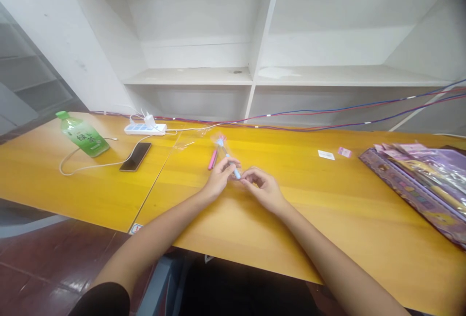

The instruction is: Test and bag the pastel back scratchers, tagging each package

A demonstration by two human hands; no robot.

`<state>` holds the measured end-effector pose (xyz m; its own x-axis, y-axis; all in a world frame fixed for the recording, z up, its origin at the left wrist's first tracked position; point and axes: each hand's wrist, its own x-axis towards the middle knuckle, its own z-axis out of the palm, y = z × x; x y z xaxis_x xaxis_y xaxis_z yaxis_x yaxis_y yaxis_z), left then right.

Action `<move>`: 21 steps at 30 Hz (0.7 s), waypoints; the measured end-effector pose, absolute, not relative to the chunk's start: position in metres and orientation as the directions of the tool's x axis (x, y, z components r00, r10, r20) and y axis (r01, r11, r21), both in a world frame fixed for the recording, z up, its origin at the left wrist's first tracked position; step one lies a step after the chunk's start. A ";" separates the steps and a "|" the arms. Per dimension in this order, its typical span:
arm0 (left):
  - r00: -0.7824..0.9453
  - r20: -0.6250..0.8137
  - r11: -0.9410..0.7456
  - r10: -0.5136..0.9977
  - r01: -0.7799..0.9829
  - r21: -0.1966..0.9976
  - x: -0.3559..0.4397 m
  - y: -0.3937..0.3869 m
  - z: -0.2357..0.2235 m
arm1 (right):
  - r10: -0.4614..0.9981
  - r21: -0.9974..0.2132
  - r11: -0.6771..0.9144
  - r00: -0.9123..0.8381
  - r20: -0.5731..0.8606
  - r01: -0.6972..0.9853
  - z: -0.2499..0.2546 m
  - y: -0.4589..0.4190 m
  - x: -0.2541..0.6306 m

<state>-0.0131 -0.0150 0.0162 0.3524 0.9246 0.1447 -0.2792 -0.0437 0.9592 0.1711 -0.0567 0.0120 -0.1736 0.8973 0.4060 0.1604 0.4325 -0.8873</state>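
A slim stick with a light-blue handle (237, 174) slants across the table between my hands, its blue fan-shaped head pointing away from me. It looks like a small back scratcher, with clear plastic film about it. My left hand (220, 176) is closed around the handle. At the near end of the handle, the fingertips of my right hand (262, 187) are pinched together; whether they grip the film or the handle tip is too small to tell. A similar stick with a pink handle (212, 159) lies just beyond my left hand, its head partly overlapped by the blue one.
To the left are a green tea bottle (84, 134), a phone (136, 157) and a white power strip (145, 129) with cables. Two small cards (325, 155) lie right of centre. Packaged items fill a purple tray (404, 187) at the right. Shelves (189, 75) stand behind.
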 end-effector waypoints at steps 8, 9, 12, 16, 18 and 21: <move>0.289 0.122 -0.008 0.949 -0.366 0.931 -0.023 -0.008 0.031 | 0.775 -0.724 0.623 -0.358 0.521 0.295 0.020 -0.062 0.180; 0.289 0.117 -0.006 0.950 -0.359 0.933 -0.023 -0.008 0.031 | 0.736 -0.655 0.675 -0.379 0.561 0.341 0.020 -0.062 0.180; 0.295 0.124 -0.036 0.948 -0.286 0.957 -0.023 -0.009 0.029 | 0.641 -0.503 0.763 -0.381 0.666 0.405 0.020 -0.061 0.180; 0.356 0.215 -0.167 0.910 -0.160 0.973 -0.020 -0.010 0.023 | 0.610 -0.453 0.763 -0.283 0.740 0.460 0.024 -0.061 0.181; 0.406 0.249 -0.215 0.879 -0.129 0.968 -0.019 -0.011 0.020 | 0.630 -0.475 0.740 -0.246 0.736 0.476 0.027 -0.062 0.181; 0.467 0.240 -0.213 0.851 -0.111 0.971 -0.017 -0.015 0.018 | 0.663 -0.515 0.716 -0.226 0.714 0.472 0.030 -0.063 0.179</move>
